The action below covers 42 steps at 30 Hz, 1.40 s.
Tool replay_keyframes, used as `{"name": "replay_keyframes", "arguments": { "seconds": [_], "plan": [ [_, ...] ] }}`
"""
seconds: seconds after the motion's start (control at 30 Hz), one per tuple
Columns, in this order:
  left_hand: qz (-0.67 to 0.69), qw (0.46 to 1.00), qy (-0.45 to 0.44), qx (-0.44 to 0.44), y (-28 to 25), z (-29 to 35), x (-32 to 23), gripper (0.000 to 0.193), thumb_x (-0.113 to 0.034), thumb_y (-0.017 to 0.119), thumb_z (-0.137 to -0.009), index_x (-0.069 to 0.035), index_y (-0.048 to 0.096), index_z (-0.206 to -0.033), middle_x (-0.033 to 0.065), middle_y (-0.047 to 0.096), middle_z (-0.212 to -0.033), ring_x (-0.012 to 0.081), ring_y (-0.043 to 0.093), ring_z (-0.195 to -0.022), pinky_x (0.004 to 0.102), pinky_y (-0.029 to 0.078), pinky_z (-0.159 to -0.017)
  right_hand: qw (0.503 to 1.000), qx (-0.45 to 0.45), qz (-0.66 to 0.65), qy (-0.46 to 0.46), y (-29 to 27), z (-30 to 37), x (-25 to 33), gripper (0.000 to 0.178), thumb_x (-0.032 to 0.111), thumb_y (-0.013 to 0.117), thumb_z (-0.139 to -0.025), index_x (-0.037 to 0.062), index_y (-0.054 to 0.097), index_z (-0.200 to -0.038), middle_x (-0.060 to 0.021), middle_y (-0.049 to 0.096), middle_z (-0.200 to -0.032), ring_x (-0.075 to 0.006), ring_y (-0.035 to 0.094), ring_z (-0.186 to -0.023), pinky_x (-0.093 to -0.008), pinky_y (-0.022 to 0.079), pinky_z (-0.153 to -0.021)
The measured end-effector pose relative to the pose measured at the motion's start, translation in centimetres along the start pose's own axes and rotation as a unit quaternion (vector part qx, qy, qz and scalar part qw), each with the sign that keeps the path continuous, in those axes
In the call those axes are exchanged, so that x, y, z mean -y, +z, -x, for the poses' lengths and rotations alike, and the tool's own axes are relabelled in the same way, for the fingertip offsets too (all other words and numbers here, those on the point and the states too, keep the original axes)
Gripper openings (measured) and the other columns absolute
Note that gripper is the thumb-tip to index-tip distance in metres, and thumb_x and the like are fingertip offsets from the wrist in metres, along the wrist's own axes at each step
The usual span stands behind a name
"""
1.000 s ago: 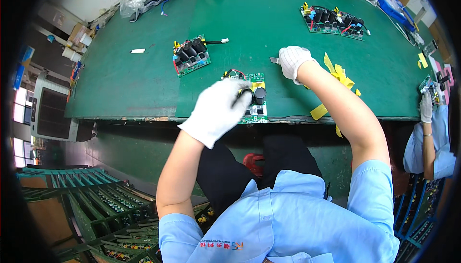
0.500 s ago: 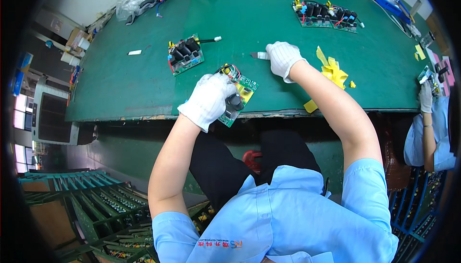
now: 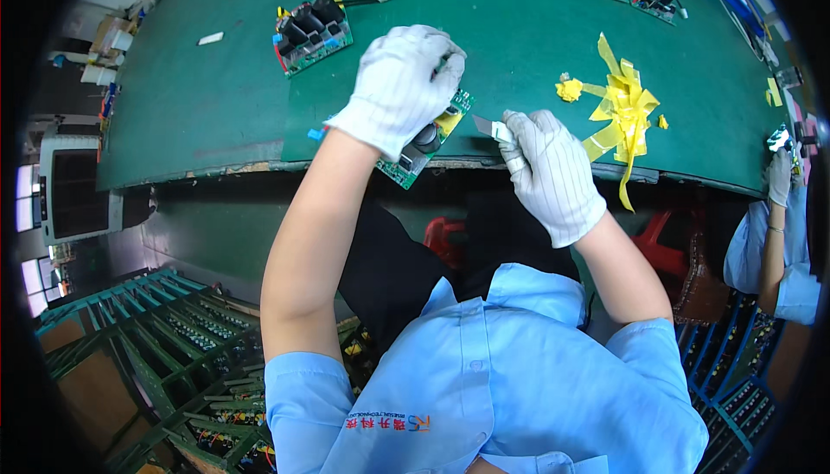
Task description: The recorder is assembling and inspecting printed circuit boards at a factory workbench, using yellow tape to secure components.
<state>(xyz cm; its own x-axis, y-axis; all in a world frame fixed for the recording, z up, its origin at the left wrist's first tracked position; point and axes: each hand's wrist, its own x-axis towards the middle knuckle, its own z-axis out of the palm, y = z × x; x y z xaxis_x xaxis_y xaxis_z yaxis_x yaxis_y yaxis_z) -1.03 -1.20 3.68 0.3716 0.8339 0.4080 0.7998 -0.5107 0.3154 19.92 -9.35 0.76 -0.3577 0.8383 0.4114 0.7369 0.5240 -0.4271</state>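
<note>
Left hand (image 3: 399,85): I am gripping green circuit board (image 3: 430,138) over tabletop (image 3: 216,102) near edge | right hand (image 3: 549,171): pinching small blade (image 3: 489,128) | risk: blade slipping, nicking components or glove.

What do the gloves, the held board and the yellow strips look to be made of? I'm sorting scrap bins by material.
The left hand and right hand wear white gloves that look like thin knit fabric, matte with fine stripes. The circuit board looks like green rigid laminate carrying dark parts. The yellow strips seem to be glossy plastic tape, curling and creased, on the green matte table mat.
</note>
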Motion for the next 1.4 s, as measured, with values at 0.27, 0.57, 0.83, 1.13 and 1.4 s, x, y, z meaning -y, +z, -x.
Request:
{"name": "replay_keyframes", "arguments": {
  "seconds": [0.27,0.57,0.83,1.13,1.4],
  "plan": [
    [-0.018,0.999,-0.025,0.035,1.7,0.4,1.1,0.02,-0.017,0.056,-0.087,-0.006,0.072,-0.092,0.0128,0.07,-0.094,0.0322,0.065,-0.093,0.0423,0.052,-0.084,0.997,0.065,0.039,0.008,1.8,0.4,2.4,0.042,0.003,0.06,-0.077,0.0104,0.06,-0.118,-0.0107,0.055,-0.094,-0.0293,0.059,-0.082,-0.0417,0.05,-0.064],
    [-0.062,0.996,-0.026,0.06,2.1,0.5,1.4,0.025,-0.023,0.055,-0.089,-0.008,0.072,-0.096,0.0124,0.069,-0.095,0.0322,0.065,-0.093,0.0423,0.051,-0.085,0.995,0.089,0.036,0.028,2.6,1.3,3.5,0.04,0.007,0.06,-0.081,0.0112,0.063,-0.121,-0.0131,0.054,-0.095,-0.03,0.059,-0.082,-0.0413,0.051,-0.063],
    [-0.074,0.995,-0.025,0.064,2.2,0.6,1.5,0.027,-0.024,0.053,-0.09,-0.008,0.073,-0.098,0.0135,0.069,-0.096,0.0321,0.065,-0.093,0.0429,0.051,-0.085,0.993,0.102,0.053,0.04,3.0,1.2,3.9,0.037,0.009,0.06,-0.083,0.0116,0.064,-0.12,-0.0131,0.055,-0.094,-0.0306,0.06,-0.083,-0.0421,0.052,-0.063],
    [-0.067,0.995,-0.026,0.065,2.1,0.6,1.5,0.028,-0.025,0.051,-0.091,-0.008,0.072,-0.099,0.0137,0.069,-0.096,0.0325,0.065,-0.093,0.0435,0.051,-0.086,0.994,0.089,0.039,0.043,3.0,1.1,3.9,0.033,0.01,0.06,-0.085,0.0118,0.066,-0.118,-0.0133,0.056,-0.094,-0.0316,0.059,-0.085,-0.0432,0.051,-0.067],
    [-0.077,0.995,-0.024,0.06,2.4,0.6,1.7,0.028,-0.025,0.051,-0.092,-0.008,0.071,-0.1,0.0134,0.069,-0.096,0.0322,0.065,-0.094,0.0436,0.051,-0.086,0.992,0.106,0.036,0.052,2.9,1.1,4.0,0.033,0.011,0.061,-0.085,0.0121,0.066,-0.118,-0.0127,0.056,-0.094,-0.0307,0.06,-0.084,-0.0423,0.051,-0.066]
  ]
}}
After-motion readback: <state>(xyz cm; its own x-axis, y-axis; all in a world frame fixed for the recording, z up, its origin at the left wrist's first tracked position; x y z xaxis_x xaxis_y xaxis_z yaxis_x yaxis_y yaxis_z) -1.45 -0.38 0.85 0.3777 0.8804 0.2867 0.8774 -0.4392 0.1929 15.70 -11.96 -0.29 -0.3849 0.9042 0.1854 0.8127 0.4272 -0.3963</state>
